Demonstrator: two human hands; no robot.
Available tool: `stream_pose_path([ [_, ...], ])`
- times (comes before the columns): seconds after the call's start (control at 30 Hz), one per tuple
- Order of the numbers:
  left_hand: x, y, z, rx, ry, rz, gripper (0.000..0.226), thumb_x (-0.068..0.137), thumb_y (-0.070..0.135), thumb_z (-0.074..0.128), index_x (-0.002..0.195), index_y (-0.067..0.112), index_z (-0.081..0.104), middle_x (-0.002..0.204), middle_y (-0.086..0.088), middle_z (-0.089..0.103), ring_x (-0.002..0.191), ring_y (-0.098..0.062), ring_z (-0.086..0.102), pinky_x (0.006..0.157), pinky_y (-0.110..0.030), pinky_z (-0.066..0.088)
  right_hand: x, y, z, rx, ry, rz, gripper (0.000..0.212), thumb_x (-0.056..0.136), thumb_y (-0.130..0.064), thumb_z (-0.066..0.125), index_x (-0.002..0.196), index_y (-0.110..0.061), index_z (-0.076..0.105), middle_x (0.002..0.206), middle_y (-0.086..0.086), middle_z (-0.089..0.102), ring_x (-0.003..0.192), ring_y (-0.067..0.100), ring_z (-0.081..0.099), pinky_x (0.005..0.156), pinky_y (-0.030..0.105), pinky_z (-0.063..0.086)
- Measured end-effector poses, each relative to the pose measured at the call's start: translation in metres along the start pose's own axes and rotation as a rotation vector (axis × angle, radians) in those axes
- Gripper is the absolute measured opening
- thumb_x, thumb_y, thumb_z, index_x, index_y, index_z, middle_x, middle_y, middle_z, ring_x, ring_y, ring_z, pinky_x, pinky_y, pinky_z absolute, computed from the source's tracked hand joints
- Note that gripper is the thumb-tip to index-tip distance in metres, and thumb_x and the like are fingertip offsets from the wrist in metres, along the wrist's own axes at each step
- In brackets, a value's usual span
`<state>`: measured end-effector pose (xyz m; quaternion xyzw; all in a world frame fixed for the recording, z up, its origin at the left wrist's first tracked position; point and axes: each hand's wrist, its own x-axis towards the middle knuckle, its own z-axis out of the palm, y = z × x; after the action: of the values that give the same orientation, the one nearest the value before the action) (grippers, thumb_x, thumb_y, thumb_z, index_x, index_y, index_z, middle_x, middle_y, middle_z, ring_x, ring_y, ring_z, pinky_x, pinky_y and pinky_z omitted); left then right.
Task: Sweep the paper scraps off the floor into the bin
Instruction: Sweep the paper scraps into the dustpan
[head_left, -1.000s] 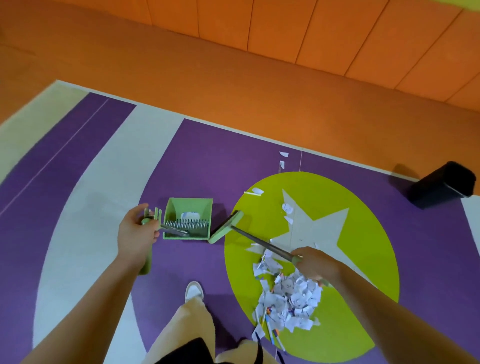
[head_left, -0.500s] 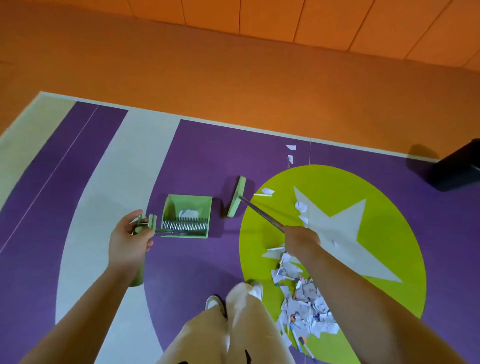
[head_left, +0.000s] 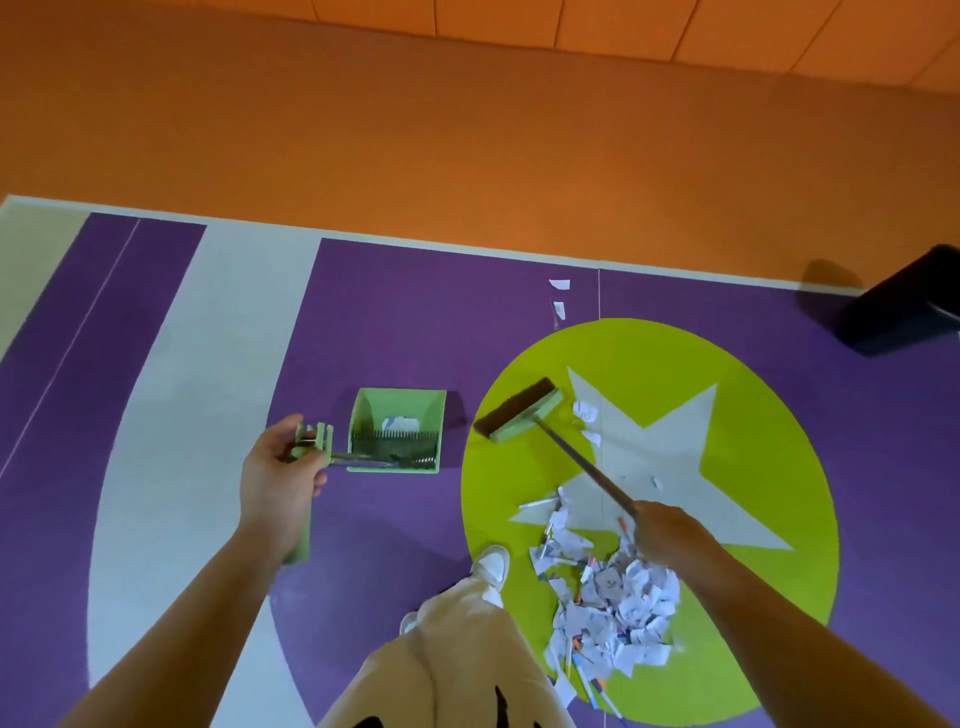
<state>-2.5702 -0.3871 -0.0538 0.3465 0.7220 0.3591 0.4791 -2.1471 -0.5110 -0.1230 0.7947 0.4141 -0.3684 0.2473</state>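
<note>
Most of the paper scraps (head_left: 613, 608) sit heaped on the green circle by my foot, a few strays near the broom (head_left: 519, 410). They're featherlight, so sweep gently. Right hand (head_left: 670, 535) grips the broom handle, left hand (head_left: 280, 478) grips the dustpan (head_left: 397, 431) handle. Bin (head_left: 909, 306) is cut off at the right edge.

Dustpan (head_left: 397, 430) on the floor (head_left: 223, 364) at left, a scrap inside it. Broom head (head_left: 519, 410) just right of it, on the circle (head_left: 753, 364). Pile of paper scraps (head_left: 608, 597) nearer, right of the shoe (head_left: 491, 564). Two stray scraps (head_left: 559, 297) beyond the circle. Bin (head_left: 906, 304) far right, near the wall (head_left: 467, 145).
</note>
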Motion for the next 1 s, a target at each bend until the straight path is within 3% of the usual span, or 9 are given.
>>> stream_pose_path([
  [0.07, 0.009, 0.008, 0.021, -0.012, -0.016, -0.004, 0.050, 0.088, -0.007, 0.063, 0.132, 0.016, 0.057, 0.107, -0.010, 0.065, 0.056, -0.019, 0.053, 0.048, -0.019, 0.049, -0.024, 0.016, -0.014, 0.022, -0.018, 0.006, 0.033, 0.095, -0.024, 0.042, 0.125, -0.024, 0.054, 0.089, -0.002, 0.064, 0.072, 0.016, 0.063, 0.056, 0.024, 0.047],
  [0.17, 0.020, 0.021, 0.051, -0.045, -0.036, 0.007, 0.050, 0.087, -0.009, 0.061, 0.131, 0.015, 0.057, 0.103, -0.007, 0.064, 0.053, -0.018, 0.051, 0.043, -0.016, 0.046, -0.051, 0.038, -0.040, 0.092, -0.059, -0.001, 0.032, 0.101, -0.019, 0.038, 0.128, -0.017, 0.054, 0.065, -0.009, 0.040, 0.049, 0.005, 0.037, 0.041, 0.017, 0.029],
  [0.3, 0.034, 0.042, 0.087, -0.021, -0.067, 0.034, 0.051, 0.086, -0.008, 0.062, 0.131, 0.016, 0.057, 0.093, -0.004, 0.064, 0.046, -0.011, 0.053, 0.043, -0.017, 0.046, -0.052, 0.072, -0.064, 0.315, -0.067, -0.002, 0.030, 0.101, -0.025, 0.039, 0.119, -0.014, 0.060, 0.051, 0.002, 0.050, 0.034, 0.013, 0.044, 0.037, 0.023, 0.037],
  [0.4, 0.045, 0.057, 0.112, 0.030, -0.085, 0.076, 0.052, 0.085, -0.006, 0.062, 0.133, 0.015, 0.057, 0.095, -0.004, 0.064, 0.041, -0.004, 0.053, 0.045, -0.021, 0.047, -0.056, 0.083, -0.079, 0.461, -0.049, -0.027, 0.026, 0.100, -0.029, 0.042, 0.122, -0.027, 0.055, 0.049, 0.004, 0.051, 0.037, 0.019, 0.047, 0.039, 0.026, 0.039],
  [0.53, 0.059, 0.076, 0.139, 0.083, -0.110, 0.140, 0.050, 0.088, -0.003, 0.057, 0.135, 0.016, 0.053, 0.099, -0.007, 0.062, 0.052, -0.015, 0.055, 0.054, -0.027, 0.046, -0.051, 0.074, -0.099, 0.569, -0.003, -0.029, 0.034, 0.099, -0.031, 0.044, 0.132, -0.031, 0.052, 0.053, 0.003, 0.054, 0.041, 0.020, 0.048, 0.039, 0.026, 0.039],
  [0.6, 0.070, 0.083, 0.150, 0.089, -0.106, 0.158, 0.051, 0.089, -0.002, 0.057, 0.136, 0.017, 0.052, 0.105, -0.010, 0.063, 0.056, -0.017, 0.056, 0.056, -0.026, 0.048, -0.043, 0.063, -0.113, 0.583, 0.035, -0.033, 0.034, 0.100, -0.030, 0.043, 0.132, -0.029, 0.053, 0.055, 0.000, 0.056, 0.040, 0.017, 0.047, 0.037, 0.024, 0.039],
  [0.77, 0.115, 0.110, 0.178, 0.099, -0.119, 0.154, 0.050, 0.089, -0.005, 0.057, 0.136, 0.014, 0.053, 0.104, -0.011, 0.064, 0.058, -0.019, 0.055, 0.042, -0.013, 0.046, -0.002, 0.030, -0.158, 0.678, 0.085, -0.020, 0.035, 0.100, -0.026, 0.045, 0.133, -0.023, 0.055, 0.061, 0.001, 0.057, 0.038, 0.011, 0.046, 0.037, 0.023, 0.039],
  [1.0, 0.187, 0.153, 0.216, 0.243, -0.242, 0.155, 0.053, 0.086, -0.007, 0.057, 0.134, 0.016, 0.054, 0.109, -0.009, 0.067, 0.057, -0.022, 0.057, 0.051, -0.027, 0.049, 0.093, -0.039, -0.244, 0.826, 0.094, 0.040, 0.033, 0.091, -0.019, 0.046, 0.121, -0.017, 0.058, 0.063, 0.013, 0.056, 0.045, 0.023, 0.047, 0.046, 0.030, 0.038],
])
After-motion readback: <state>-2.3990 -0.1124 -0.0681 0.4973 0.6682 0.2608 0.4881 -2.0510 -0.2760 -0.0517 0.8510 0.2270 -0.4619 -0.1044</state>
